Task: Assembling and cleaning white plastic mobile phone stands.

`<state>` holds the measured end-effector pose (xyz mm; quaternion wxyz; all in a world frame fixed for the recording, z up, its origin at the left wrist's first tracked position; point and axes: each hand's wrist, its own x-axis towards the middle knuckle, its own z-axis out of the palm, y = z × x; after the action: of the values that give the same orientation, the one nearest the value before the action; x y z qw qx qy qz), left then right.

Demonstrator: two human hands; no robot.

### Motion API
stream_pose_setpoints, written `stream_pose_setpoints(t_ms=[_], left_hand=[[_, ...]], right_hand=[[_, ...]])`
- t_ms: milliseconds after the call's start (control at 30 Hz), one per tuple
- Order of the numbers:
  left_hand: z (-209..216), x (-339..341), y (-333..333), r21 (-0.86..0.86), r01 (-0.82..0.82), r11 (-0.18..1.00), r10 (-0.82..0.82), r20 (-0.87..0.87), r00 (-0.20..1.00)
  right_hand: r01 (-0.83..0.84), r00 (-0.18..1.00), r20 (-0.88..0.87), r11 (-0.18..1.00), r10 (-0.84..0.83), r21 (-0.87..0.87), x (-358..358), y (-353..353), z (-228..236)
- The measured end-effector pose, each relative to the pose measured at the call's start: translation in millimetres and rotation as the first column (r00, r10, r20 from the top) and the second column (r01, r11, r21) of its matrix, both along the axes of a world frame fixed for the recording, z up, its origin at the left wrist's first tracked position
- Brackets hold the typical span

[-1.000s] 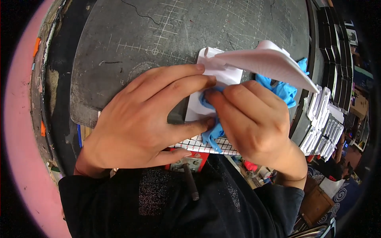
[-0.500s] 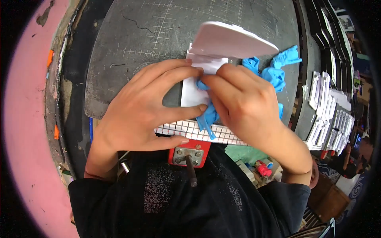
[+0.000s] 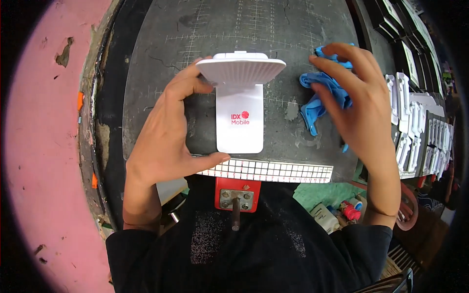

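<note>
A white folding phone stand (image 3: 240,136) lies with its base flat on the grey board and its ribbed upper plate (image 3: 243,71) raised. Red print marks the base. Around the stand's left side curves my left hand (image 3: 163,129), its fingers spread. Its fingertips reach the left corner of the raised plate, partly hidden there, while the thumb rests by the ruler strip (image 3: 273,171). My right hand (image 3: 359,97) hovers over crumpled blue pieces of thin, cloth-like material (image 3: 312,111), fingers apart. Nothing shows in its grasp.
The grey board (image 3: 288,141) carries scale lines. Below the ruler strip, a red block with a metal plate and rod (image 3: 236,200) juts toward me. Several white parts (image 3: 415,122) are stacked at the right beside dark boxes. A pink surface (image 3: 49,146) lies at the left.
My right hand has left the stand's base and moved right with the blue piece, which now lies among the others. The stand has turned straighter, and its printed base is uncovered.
</note>
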<state>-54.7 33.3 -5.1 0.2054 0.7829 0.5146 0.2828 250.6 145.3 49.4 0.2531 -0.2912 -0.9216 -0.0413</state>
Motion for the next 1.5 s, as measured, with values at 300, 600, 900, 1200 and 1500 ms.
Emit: stream_pose_setpoints(t_ms=[300, 600, 900, 1200, 1500], left_hand=[[-11, 0, 3, -0.038, 0.019, 0.999, -0.017, 0.041, 0.999], [-2, 4, 9, 0.030, 0.037, 0.999, -0.036, -0.046, 0.998], [-9, 10, 6, 0.141, -0.008, 0.990, 0.014, -0.041, 0.999], [-4, 15, 6, 0.186, -0.055, 0.981, 0.081, -0.140, 0.987], [0, 25, -7, 0.173, -0.121, 0.977, 0.157, -0.210, 0.965]], right_hand=[[-0.305, 0.951, -0.103, 0.830, 0.291, -0.467, -22, -21, -30], [-0.336, 0.940, -0.103, 0.831, 0.325, -0.443, -33, -17, -39], [-0.335, 0.942, -0.172, 0.841, 0.288, -0.424, -38, -17, -49], [-0.290, 0.956, -0.170, 0.843, 0.237, -0.453, -38, -20, -45], [-0.290, 0.957, -0.130, 0.809, 0.261, -0.512, -40, -24, -39]])
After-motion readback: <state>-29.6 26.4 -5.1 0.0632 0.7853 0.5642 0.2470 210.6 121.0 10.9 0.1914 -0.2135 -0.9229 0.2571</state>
